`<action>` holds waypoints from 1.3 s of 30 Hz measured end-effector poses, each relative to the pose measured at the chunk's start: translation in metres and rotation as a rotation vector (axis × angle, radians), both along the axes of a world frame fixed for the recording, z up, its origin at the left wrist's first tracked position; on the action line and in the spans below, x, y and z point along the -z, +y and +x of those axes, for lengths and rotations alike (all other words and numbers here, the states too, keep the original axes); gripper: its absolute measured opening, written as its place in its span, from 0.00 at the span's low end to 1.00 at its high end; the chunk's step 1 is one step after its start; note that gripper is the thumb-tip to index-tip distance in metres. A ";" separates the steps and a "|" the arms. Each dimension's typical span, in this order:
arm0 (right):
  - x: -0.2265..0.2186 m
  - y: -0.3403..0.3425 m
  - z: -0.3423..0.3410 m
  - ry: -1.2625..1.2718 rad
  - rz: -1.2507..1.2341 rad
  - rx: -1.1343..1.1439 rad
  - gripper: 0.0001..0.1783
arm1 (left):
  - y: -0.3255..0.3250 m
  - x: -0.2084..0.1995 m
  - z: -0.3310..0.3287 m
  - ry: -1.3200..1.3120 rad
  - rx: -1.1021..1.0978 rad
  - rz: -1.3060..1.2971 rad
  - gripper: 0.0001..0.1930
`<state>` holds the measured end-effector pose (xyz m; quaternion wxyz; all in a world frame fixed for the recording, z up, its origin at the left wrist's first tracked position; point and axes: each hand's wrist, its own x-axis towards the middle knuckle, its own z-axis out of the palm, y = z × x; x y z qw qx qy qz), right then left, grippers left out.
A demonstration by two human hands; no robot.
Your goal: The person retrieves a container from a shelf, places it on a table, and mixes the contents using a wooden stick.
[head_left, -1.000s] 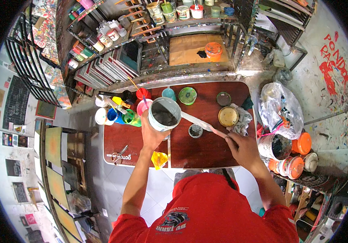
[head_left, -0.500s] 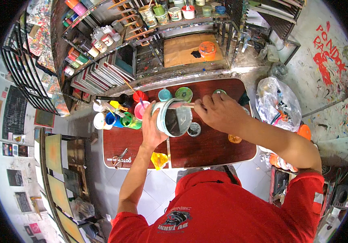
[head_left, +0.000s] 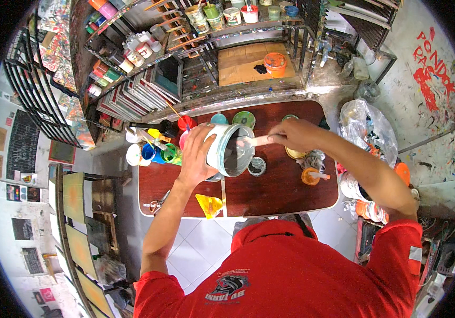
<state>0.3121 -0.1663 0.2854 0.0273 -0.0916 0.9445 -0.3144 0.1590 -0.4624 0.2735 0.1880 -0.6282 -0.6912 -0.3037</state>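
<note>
My left hand (head_left: 195, 159) is wrapped round the outside of a white plastic tub (head_left: 218, 146), held tilted above the table with its mouth turned to the right. Dark grey paint coats the tub's inside. Pinched in my right hand (head_left: 295, 134) is a flat, pale stirring stick (head_left: 261, 140), its far end inside the tub's mouth. Just right of the tub, a small cup with grey contents (head_left: 257, 166) stands on the dark red table (head_left: 275, 193). Behind the tub sit a turquoise cup (head_left: 218, 118) and a green-stained round lid or cup (head_left: 244, 120).
Several paint cups, among them a blue one (head_left: 148, 152) and a green one (head_left: 171, 153), crowd the table's left. At the right is an orange cup (head_left: 310, 176) with a stick. A yellow piece (head_left: 209, 205) lies at the front edge; a plastic bag (head_left: 368, 127) is beside the table.
The tub has tipped further, so more of its inside faces right. My right hand has moved slightly right and down with the stick, uncovering the orange cup. The whole view has shifted a little.
</note>
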 end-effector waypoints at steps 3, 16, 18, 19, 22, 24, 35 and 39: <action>0.034 -0.011 0.010 -0.123 -0.290 0.040 0.20 | 0.001 0.001 -0.002 0.024 -0.018 -0.033 0.41; 0.127 -0.057 0.047 -0.569 -1.354 0.115 0.20 | 0.009 0.022 0.006 0.023 -0.122 -0.125 0.46; 0.130 -0.056 0.051 -0.540 -1.307 0.171 0.20 | 0.009 0.030 0.010 -0.028 -0.161 -0.106 0.49; 0.130 -0.056 0.054 -0.528 -1.284 0.201 0.20 | 0.008 0.034 0.013 -0.044 -0.191 -0.110 0.49; 0.146 -0.043 0.061 -0.414 -0.965 0.237 0.21 | 0.004 0.049 0.021 -0.098 -0.321 -0.181 0.52; 0.152 -0.036 0.067 -0.360 -0.775 0.259 0.22 | 0.003 0.063 0.022 -0.135 -0.335 -0.216 0.52; 0.167 -0.005 0.084 -0.388 -0.391 0.431 0.21 | 0.005 0.133 0.038 -0.049 -0.431 -0.494 0.50; 0.165 -0.002 0.079 -0.367 -0.281 0.402 0.20 | 0.010 0.148 0.039 -0.037 -0.461 -0.624 0.46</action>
